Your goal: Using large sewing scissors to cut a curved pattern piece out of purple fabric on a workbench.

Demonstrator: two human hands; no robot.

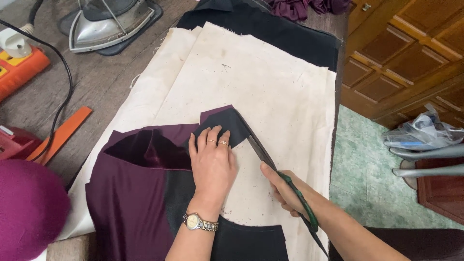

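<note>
Cutting looks underway: right hand [282, 191] grips scissors [270, 164] at the black fabric piece [227, 124]. Left hand [212, 159] presses it flat, fingers spread; next snip likely needs steady hold

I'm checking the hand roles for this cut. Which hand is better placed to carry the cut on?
Right. The right hand already grips the scissors, blades at the dark fabric's edge; the left hand lies flat on it.

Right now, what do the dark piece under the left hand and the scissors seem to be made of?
The dark piece looks like thin matte woven cloth, since it lies flat with a cut edge. The scissors show dull grey blades, probably steel, and a green grip that looks plastic-coated. The left hand presses the piece; the right hand holds the scissors.
</note>
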